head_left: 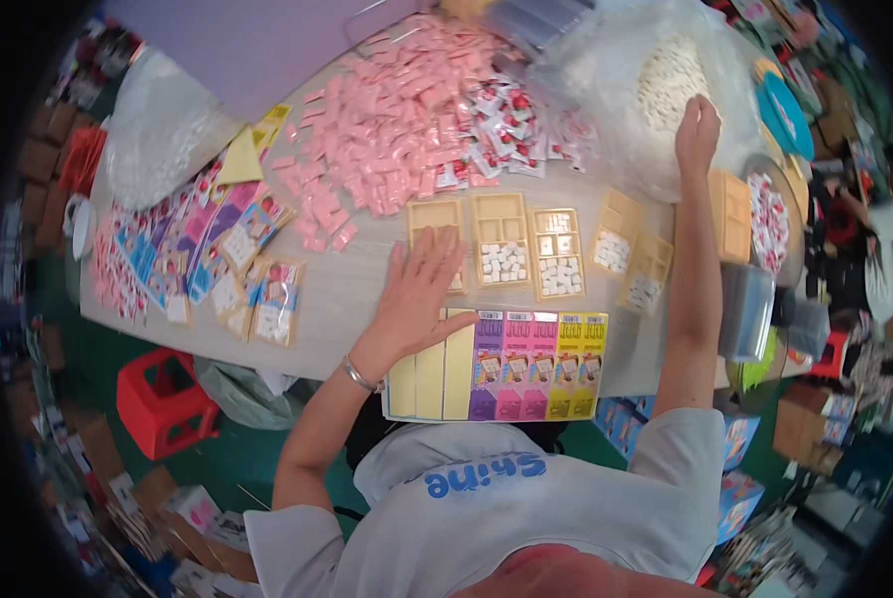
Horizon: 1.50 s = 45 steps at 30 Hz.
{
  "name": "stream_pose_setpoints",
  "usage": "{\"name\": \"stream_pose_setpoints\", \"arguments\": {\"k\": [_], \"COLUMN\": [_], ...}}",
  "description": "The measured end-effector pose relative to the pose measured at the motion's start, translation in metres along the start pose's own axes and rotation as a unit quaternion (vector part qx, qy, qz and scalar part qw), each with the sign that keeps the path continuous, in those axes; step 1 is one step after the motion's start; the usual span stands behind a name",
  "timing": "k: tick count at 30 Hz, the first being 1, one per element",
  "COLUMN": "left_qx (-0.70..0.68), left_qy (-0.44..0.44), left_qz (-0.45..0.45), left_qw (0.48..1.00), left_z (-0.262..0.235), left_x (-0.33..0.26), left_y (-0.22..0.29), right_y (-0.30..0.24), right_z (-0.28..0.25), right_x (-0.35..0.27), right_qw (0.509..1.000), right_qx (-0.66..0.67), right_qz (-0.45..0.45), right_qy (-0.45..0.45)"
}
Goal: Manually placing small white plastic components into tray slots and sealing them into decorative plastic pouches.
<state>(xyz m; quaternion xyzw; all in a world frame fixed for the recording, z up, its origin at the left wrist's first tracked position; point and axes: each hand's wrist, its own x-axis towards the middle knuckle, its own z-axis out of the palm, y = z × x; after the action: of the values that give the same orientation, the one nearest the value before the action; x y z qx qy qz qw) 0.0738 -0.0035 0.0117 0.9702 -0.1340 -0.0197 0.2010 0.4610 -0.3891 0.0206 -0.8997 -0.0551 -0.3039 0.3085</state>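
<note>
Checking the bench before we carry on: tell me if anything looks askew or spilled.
Two tan trays at the row's right end sit tilted, unlike the three straight ones. The pink sachets lie in a loose heap. Nothing looks damaged.

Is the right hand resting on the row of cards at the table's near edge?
No, the right hand reaches far across the table into the clear bag of white pieces, well beyond the cards.

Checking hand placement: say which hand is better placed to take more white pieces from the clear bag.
Right. The right hand already rests on the clear bag of white pieces; the left hand lies flat by the tan trays.
</note>
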Motion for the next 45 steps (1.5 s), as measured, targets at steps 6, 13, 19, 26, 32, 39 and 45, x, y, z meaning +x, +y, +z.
{"name": "stream_pose_setpoints", "arguments": {"k": [6,13,19,26,32,39,45], "left_qx": [0.044,0.072,0.021,0.037,0.015,0.043,-0.02], "left_qy": [0.059,0.063,0.083,0.062,0.096,0.051,0.072], "left_qz": [-0.057,0.007,0.041,0.067,0.138,0.122,0.158], "left_qw": [0.996,0.995,0.996,0.995,0.986,0.99,0.985], "left_z": [0.025,0.022,0.052,0.065,0.066,0.084,0.076], "left_x": [0.028,0.049,0.084,0.086,0.109,0.121,0.11], "left_y": [0.015,0.015,0.088,0.091,0.121,0.161,0.163], "right_y": [-0.139,-0.02,0.12,0.156,0.159,0.168,0.174], "right_z": [-0.144,-0.343,-0.391,-0.385,-0.398,-0.425,-0.469], "right_x": [-0.132,-0.217,-0.277,-0.25,-0.242,-0.245,-0.24], "right_qw": [0.981,0.957,0.883,0.879,0.889,0.921,0.928], "right_qx": [-0.017,-0.138,-0.419,-0.35,-0.292,-0.253,-0.027], "right_qz": [-0.191,0.048,0.203,0.271,0.275,0.252,0.359], "right_qy": [-0.038,0.249,-0.069,-0.179,-0.223,-0.155,-0.098]}}
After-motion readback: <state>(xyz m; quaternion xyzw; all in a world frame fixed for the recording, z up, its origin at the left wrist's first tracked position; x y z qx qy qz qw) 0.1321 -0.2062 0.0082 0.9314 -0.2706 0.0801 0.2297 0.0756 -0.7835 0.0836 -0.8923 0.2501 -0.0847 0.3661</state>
